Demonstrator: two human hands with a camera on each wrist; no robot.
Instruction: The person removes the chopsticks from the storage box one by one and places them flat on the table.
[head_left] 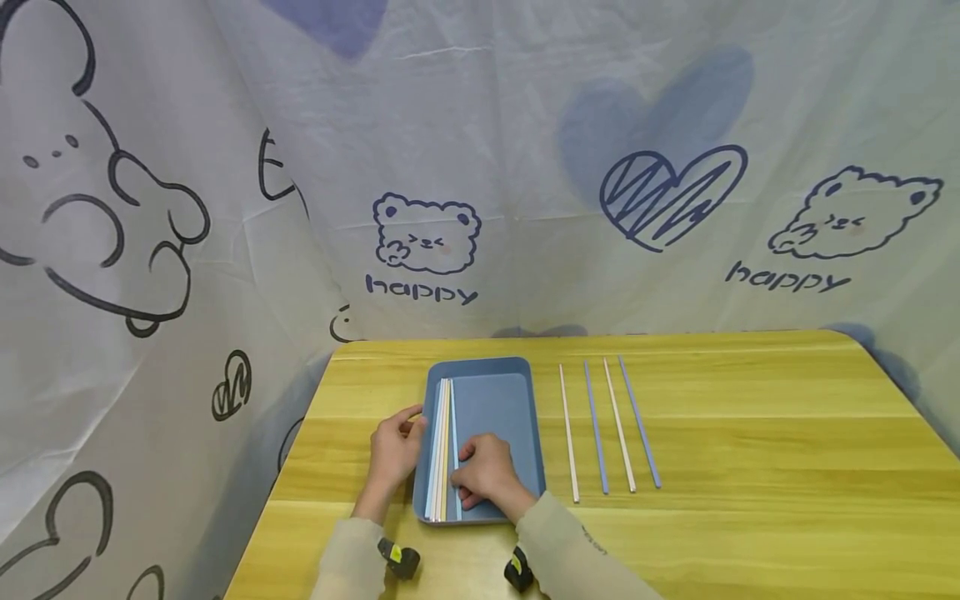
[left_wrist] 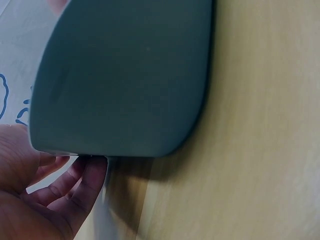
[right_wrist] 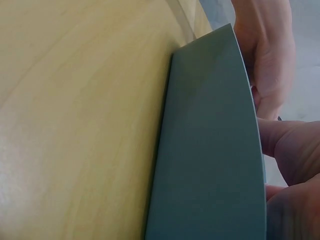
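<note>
A blue-grey rectangular tray (head_left: pixel 495 400) lies on the table with several thin straight sticks (head_left: pixel 438 450), white, pale yellow and light blue, side by side along its left part. My left hand (head_left: pixel 396 450) holds the tray's left rim; its fingertips meet the outer wall in the left wrist view. Inside the tray, my right hand (head_left: pixel 491 471) pinches a light-blue stick (head_left: pixel 454 408) near its lower half, slightly apart from the bundle at that end. In the right wrist view the tray wall (right_wrist: pixel 210 140) hides the stick and the fingertips.
Right of the tray, several separate sticks lie roughly parallel on the wooden table (head_left: pixel 750 433): a pale one (head_left: pixel 568 433), a blue one (head_left: pixel 596 429), another pale one (head_left: pixel 619 425) and another blue one (head_left: pixel 640 421). A printed cloth (head_left: pixel 517 167) hangs behind the table.
</note>
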